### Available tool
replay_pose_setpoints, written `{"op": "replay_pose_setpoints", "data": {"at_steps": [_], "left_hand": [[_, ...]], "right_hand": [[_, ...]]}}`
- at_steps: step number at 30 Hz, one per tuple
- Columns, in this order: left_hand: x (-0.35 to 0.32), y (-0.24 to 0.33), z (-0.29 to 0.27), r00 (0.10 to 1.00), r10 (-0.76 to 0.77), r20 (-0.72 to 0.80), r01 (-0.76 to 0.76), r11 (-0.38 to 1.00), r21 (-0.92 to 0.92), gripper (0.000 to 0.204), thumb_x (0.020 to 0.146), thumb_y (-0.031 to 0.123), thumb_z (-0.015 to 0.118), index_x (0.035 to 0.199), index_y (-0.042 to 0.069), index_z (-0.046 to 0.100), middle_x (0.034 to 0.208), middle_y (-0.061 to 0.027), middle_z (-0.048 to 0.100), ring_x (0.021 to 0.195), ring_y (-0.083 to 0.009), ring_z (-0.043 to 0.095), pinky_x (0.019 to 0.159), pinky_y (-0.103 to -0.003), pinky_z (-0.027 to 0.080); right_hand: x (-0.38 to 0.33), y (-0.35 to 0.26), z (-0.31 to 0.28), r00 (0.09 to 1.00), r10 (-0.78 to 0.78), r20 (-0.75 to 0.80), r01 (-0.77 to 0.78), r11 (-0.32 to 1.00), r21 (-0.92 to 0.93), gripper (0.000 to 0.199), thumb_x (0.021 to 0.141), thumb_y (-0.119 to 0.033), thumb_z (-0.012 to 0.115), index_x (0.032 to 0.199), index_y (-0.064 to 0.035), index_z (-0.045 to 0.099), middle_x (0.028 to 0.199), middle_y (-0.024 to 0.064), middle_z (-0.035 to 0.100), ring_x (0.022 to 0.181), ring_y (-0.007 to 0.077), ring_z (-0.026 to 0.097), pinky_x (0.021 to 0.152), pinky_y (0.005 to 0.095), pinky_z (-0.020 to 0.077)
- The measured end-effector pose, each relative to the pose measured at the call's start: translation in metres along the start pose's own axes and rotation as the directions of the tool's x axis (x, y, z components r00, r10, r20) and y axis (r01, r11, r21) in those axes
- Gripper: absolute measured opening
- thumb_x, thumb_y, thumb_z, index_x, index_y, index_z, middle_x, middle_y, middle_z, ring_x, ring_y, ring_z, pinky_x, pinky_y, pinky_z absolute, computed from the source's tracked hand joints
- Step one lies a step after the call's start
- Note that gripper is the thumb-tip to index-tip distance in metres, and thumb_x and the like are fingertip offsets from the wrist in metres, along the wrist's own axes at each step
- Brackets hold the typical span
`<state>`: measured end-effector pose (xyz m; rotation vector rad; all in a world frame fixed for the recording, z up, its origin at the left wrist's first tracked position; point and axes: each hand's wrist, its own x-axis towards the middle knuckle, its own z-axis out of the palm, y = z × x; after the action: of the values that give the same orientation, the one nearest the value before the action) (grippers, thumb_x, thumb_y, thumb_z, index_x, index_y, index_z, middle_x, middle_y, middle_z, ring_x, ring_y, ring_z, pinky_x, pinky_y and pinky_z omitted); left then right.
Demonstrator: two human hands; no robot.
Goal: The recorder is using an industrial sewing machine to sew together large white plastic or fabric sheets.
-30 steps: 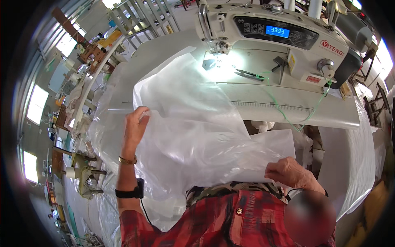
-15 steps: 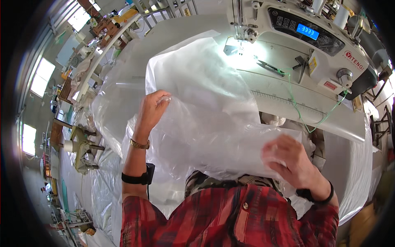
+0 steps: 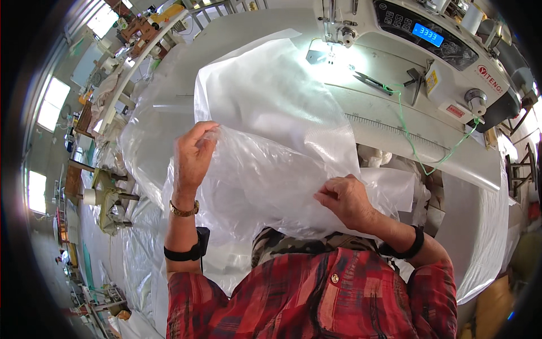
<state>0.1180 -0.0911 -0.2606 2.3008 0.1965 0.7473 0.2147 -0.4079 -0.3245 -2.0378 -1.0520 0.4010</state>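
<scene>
My left hand (image 3: 195,153) pinches the upper left edge of a thin clear plastic film (image 3: 265,164), raising it in a soft fold. Over my lap, my right hand (image 3: 348,202) has its thumb and fingers closed on the same film, lower and to the right; its fingertips are partly hidden. Beneath and beyond the film lies a whiter translucent woven plastic sheet (image 3: 271,85), spread on the machine table with its far corner close to the lit needle area. A white sewing machine (image 3: 389,34) stands at the upper right, its lamp shining on the needle plate.
Black thread snips (image 3: 372,83) lie right of the needle. A green thread (image 3: 402,121) loops over the table's ruler-marked front edge (image 3: 395,131). More plastic sheeting (image 3: 144,248) heaps at the left, near a small stool (image 3: 107,198) with a white spool.
My right hand has moved left and slightly up, from near the film's right end onto the film. My left hand has shifted slightly left, stretching the fold between both hands.
</scene>
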Motion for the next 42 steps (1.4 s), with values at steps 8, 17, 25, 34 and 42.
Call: {"op": "replay_pose_setpoints", "data": {"at_steps": [8, 17, 25, 34, 42], "left_hand": [[-0.004, -0.009, -0.003, 1.0, -0.015, -0.023, 0.015, 0.999, 0.028, 0.017, 0.087, -0.001, 0.058, 0.102, -0.004, 0.065, 0.075, -0.006, 0.064, 0.062, -0.0107, 0.053, 0.059, -0.024, 0.044], [-0.002, -0.007, 0.0, 1.0, -0.017, -0.026, 0.017, 1.0, -0.001, 0.018, 0.087, -0.001, 0.058, 0.103, -0.005, 0.065, 0.073, -0.0044, 0.06, 0.063, -0.0076, 0.049, 0.058, -0.023, 0.042], [-0.001, 0.004, -0.005, 0.997, -0.076, 0.02, 0.072, 0.988, 0.136, 0.032, 0.084, 0.001, 0.061, 0.116, -0.001, 0.063, 0.102, -0.0136, 0.069, 0.087, -0.0195, 0.064, 0.079, -0.032, 0.05], [-0.05, 0.108, 0.009, 0.802, 0.358, 0.478, -0.435, 0.899, 0.057, 0.058, 0.073, 0.012, 0.077, 0.128, 0.007, 0.059, 0.137, -0.0135, 0.054, 0.134, -0.0319, 0.045, 0.116, -0.054, 0.024], [-0.077, 0.093, 0.056, 0.811, 0.443, 0.383, -0.508, 0.858, 0.082, 0.016, 0.077, 0.008, 0.067, 0.093, 0.013, 0.07, 0.096, 0.0033, 0.061, 0.099, -0.0106, 0.062, 0.115, -0.056, 0.023]], "right_hand": [[0.007, -0.006, -0.036, 0.915, -0.328, -0.236, 0.322, 0.945, -0.065, 0.016, 0.079, 0.001, 0.072, 0.092, -0.0048, 0.064, 0.077, 0.0041, 0.061, 0.072, 0.0198, 0.058, 0.077, 0.0351, 0.0426], [0.017, -0.014, -0.033, 0.957, -0.227, -0.179, 0.225, 0.974, -0.029, 0.021, 0.081, -0.01, 0.074, 0.097, -0.0055, 0.062, 0.081, 0.0043, 0.063, 0.078, 0.0243, 0.061, 0.085, 0.038, 0.0425], [0.01, -0.014, -0.042, 0.869, -0.47, -0.153, 0.454, 0.881, -0.131, 0.019, 0.077, -0.006, 0.075, 0.091, -0.0109, 0.064, 0.082, 0.0016, 0.06, 0.082, 0.022, 0.059, 0.092, 0.0408, 0.043], [-0.008, -0.024, -0.027, 0.764, -0.595, -0.248, 0.508, 0.793, -0.336, 0.024, 0.071, -0.005, 0.077, 0.091, -0.0119, 0.065, 0.087, 0.0, 0.059, 0.082, 0.0181, 0.059, 0.094, 0.0482, 0.0437], [-0.025, -0.04, -0.053, 0.661, -0.722, -0.202, 0.713, 0.689, -0.13, 0.021, 0.078, -0.01, 0.077, 0.095, -0.0061, 0.065, 0.082, 0.0032, 0.063, 0.075, 0.0203, 0.061, 0.091, 0.0491, 0.0455]]}}
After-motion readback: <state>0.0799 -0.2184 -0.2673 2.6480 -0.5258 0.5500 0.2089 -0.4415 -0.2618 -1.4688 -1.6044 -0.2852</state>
